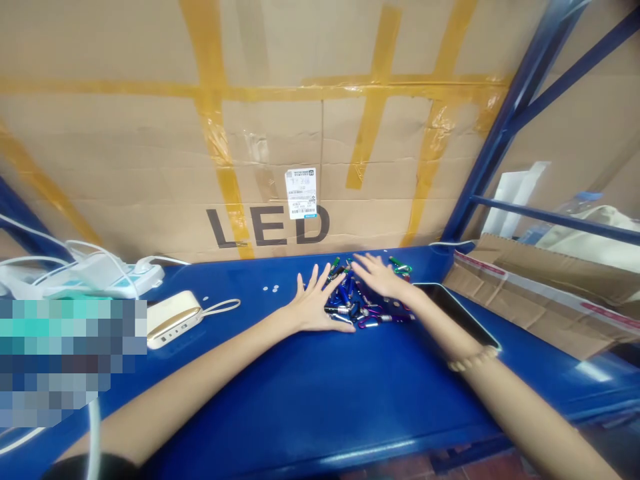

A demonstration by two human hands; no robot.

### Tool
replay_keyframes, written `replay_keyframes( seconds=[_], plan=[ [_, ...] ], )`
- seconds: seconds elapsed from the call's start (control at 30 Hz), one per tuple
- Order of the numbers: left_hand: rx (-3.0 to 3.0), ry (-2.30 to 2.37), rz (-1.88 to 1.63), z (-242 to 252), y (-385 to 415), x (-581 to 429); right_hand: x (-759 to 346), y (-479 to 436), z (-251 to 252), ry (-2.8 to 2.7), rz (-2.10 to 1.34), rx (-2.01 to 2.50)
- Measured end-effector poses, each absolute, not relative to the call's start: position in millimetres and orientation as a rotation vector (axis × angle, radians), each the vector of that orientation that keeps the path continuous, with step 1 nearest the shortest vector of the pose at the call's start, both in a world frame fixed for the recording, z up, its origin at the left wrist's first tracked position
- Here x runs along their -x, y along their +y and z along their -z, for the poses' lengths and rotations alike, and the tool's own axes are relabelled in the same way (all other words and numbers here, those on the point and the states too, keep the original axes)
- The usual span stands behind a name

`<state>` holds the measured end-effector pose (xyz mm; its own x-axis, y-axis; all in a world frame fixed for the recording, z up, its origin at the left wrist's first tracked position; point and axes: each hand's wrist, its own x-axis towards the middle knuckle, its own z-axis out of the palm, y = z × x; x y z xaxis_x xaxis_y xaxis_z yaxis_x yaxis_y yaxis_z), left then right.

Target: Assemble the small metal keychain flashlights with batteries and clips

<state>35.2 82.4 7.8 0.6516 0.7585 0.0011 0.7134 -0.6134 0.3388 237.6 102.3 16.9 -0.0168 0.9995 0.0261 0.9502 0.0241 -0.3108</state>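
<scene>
A loose pile of small coloured metal pieces [367, 312], blue, purple, green and black, lies toward the back of the blue tabletop [280, 400]. Some look like carabiner clips joined to short tubes; their exact kind is hard to make out. My left hand [317, 303] is spread flat at the pile's left side, fingers apart, touching its edge. Over the far side of the pile reaches my right hand [381, 277], fingers stretched out, covering some pieces. Neither hand grips anything that I can see.
A dark-screened phone or tablet [453, 313] lies under my right forearm. To the left are a cream power bank [175, 319] with a strap, a white power strip [145, 277] and cables. Behind stands a large taped carton [150, 167]; an open cardboard box [530, 293] sits right.
</scene>
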Motion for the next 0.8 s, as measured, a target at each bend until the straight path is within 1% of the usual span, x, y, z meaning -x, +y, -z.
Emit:
replay_keyframes(
  seconds=[0.13,0.23,0.4,0.6,0.67,0.73,0.8],
  plan=[
    [-2.538,1.148,-0.096,-9,106,-57,-282,115,-19,-1.703,-0.15,2.342],
    [-2.552,1.065,-0.105,-7,117,-76,-300,123,-16,-1.687,-0.175,2.414],
    [-2.649,0.926,-0.133,-2,130,-115,-299,126,-19,-1.827,-0.177,2.301],
    [-2.701,0.873,-0.229,-4,113,-134,-293,109,-41,-1.808,0.015,2.163],
    [-2.751,0.714,-0.283,-6,101,-130,-292,103,-49,-1.77,0.081,2.134],
    [-2.76,0.553,-0.188,-6,94,-125,-290,100,-54,-1.752,0.117,2.104],
    [-2.729,0.557,-0.13,-5,93,-123,-287,98,-56,-1.753,0.124,2.077]
  ],
)
